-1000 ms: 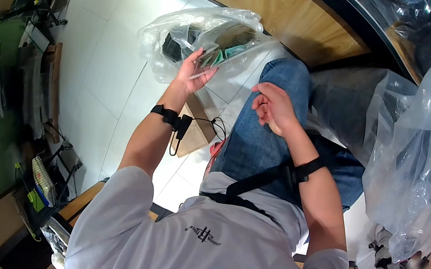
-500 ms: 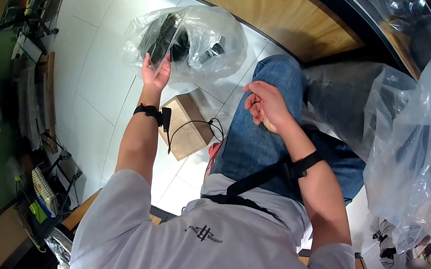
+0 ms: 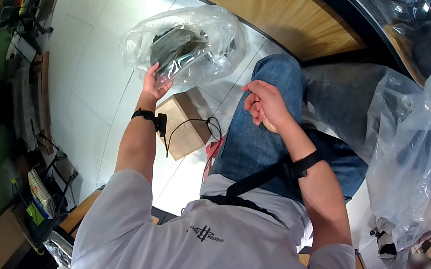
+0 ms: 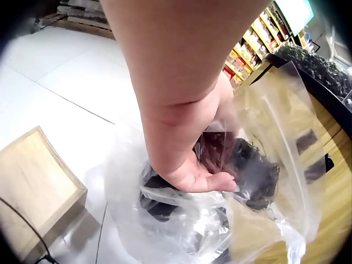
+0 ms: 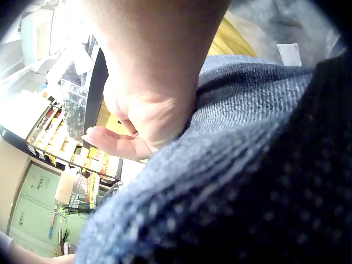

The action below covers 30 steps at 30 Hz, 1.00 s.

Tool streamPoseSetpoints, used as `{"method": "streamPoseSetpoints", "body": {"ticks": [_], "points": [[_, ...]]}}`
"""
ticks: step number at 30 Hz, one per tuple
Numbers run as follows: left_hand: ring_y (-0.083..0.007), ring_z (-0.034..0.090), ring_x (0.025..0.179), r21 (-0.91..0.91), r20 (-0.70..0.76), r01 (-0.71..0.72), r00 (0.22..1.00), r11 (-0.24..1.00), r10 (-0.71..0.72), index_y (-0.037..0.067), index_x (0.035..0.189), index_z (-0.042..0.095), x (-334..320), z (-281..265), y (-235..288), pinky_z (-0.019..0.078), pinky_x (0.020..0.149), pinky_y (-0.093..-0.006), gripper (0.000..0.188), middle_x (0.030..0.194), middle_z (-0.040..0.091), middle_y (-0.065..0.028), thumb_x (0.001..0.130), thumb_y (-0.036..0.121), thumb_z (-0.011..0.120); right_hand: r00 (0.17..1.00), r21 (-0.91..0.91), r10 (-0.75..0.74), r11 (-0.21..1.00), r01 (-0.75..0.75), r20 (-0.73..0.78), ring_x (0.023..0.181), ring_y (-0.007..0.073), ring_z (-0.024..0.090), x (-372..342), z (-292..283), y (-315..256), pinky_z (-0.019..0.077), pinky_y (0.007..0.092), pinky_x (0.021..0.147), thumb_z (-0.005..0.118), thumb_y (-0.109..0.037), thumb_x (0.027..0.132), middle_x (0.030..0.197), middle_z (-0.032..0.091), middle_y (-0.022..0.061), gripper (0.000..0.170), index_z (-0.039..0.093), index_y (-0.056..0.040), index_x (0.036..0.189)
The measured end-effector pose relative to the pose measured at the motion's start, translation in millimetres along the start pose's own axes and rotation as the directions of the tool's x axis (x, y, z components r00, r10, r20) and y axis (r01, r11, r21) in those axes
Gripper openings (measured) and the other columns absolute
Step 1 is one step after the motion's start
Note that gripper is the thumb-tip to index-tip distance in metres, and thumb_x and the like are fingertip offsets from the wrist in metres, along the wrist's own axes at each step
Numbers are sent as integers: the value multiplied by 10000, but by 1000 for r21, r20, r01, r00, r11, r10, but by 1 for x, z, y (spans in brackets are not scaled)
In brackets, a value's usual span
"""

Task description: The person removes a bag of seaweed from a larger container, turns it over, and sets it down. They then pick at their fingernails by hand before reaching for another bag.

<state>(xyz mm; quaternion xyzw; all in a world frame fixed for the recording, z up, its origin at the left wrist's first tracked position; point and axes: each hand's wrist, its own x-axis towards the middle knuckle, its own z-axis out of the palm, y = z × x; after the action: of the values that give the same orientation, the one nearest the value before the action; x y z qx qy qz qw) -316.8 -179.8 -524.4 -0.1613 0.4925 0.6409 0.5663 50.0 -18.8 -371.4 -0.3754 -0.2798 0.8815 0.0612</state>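
Observation:
On the floor lies a large clear plastic bag (image 3: 138,34) with dark contents showing through it. At its near edge, my left hand (image 3: 155,84) grips a smaller clear plastic packet (image 3: 174,68), which leans over the bag's mouth. The left wrist view shows the thumb and fingers of the left hand (image 4: 192,165) around this film, close to dark, stringy matter (image 4: 256,173); the fingertips are partly hidden. My right hand (image 3: 266,106) rests on the jeans at the knee, its fingers loosely curled and holding nothing.
A wooden box (image 3: 182,126) with a black cable (image 3: 186,122) across it stands just below the left hand. Wood-fronted cabinets (image 3: 267,2) line the far side. Another big clear plastic bag (image 3: 399,138) is at the right, beyond the legs. Racks stand at the left.
My left hand has moved left and slightly back toward the body, and the held packet has changed its tilt. The large bag's mouth has shifted. The right hand stays on the knee.

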Motion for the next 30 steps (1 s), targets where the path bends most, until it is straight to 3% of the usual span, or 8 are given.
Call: {"method": "streamPoseSetpoints", "body": {"ticks": [1, 5, 9, 16, 21, 23, 27, 30], "points": [[-272, 633, 923, 54, -41, 20, 999, 998, -18, 122, 1073, 566, -4, -5, 1, 486, 720, -346, 347, 1030, 627, -75, 836, 362, 648, 1000, 0, 5, 1000, -5, 1, 427, 101, 542, 1, 0, 1, 437, 247, 328, 484, -242, 938, 647, 598, 86, 244, 552, -14, 992], [-292, 633, 950, 40, -22, -34, 999, 999, 35, 126, 1104, 544, -4, -12, 11, 488, 730, -362, 383, 1074, 613, -90, 829, 375, 640, 999, 15, 2, 1000, -2, 40, 420, 99, 540, 2, 0, 3, 435, 246, 325, 483, -240, 940, 640, 596, 82, 243, 550, -12, 991], [-266, 624, 886, 58, -92, -132, 986, 990, 137, 65, 1085, 538, -3, 4, 19, 509, 719, -357, 349, 1003, 632, -115, 843, 309, 599, 999, -9, 1, 1000, -1, 34, 414, 96, 533, 2, 2, 3, 433, 245, 323, 485, -243, 938, 639, 594, 80, 244, 550, -16, 996], [-276, 604, 959, 148, -161, -113, 977, 982, 137, 99, 1094, 529, 4, 11, 20, 474, 744, -374, 344, 1083, 594, -103, 821, 297, 598, 999, -3, -15, 1000, 15, 31, 413, 93, 525, -1, 0, 3, 428, 242, 323, 487, -241, 937, 635, 589, 76, 240, 550, -20, 1002], [-290, 624, 968, 237, -129, -59, 987, 970, 92, 105, 1208, 487, -13, -5, 17, 449, 786, -383, 489, 1084, 603, -153, 795, 337, 608, 999, 24, -24, 999, 23, 46, 402, 92, 508, 0, -1, 4, 420, 240, 323, 490, -241, 941, 631, 588, 81, 239, 551, -17, 997], [-303, 617, 957, 236, 21, -5, 1000, 972, 0, 63, 1215, 470, -9, -30, 19, 460, 774, -383, 509, 1104, 595, -165, 797, 325, 598, 999, 15, -25, 1000, 25, 41, 401, 92, 507, -1, 1, 3, 419, 240, 323, 489, -241, 942, 631, 588, 83, 239, 552, -16, 994], [-305, 616, 880, 408, -19, -29, 999, 912, 40, 30, 1211, 460, -37, -27, 24, 504, 729, -378, 511, 1110, 594, -176, 801, 303, 595, 998, 0, -20, 1000, 20, 55, 401, 93, 505, 2, -2, 4, 416, 242, 322, 486, -238, 944, 636, 589, 89, 237, 555, -16, 988], [-306, 620, 899, 378, -11, 5, 1000, 926, -1, 28, 1218, 471, -39, -36, 30, 512, 700, -369, 498, 1118, 593, -168, 809, 288, 584, 997, 7, -15, 1000, 15, 71, 400, 94, 504, 3, -3, 6, 415, 241, 322, 486, -239, 944, 636, 589, 90, 237, 558, -17, 986]]}}
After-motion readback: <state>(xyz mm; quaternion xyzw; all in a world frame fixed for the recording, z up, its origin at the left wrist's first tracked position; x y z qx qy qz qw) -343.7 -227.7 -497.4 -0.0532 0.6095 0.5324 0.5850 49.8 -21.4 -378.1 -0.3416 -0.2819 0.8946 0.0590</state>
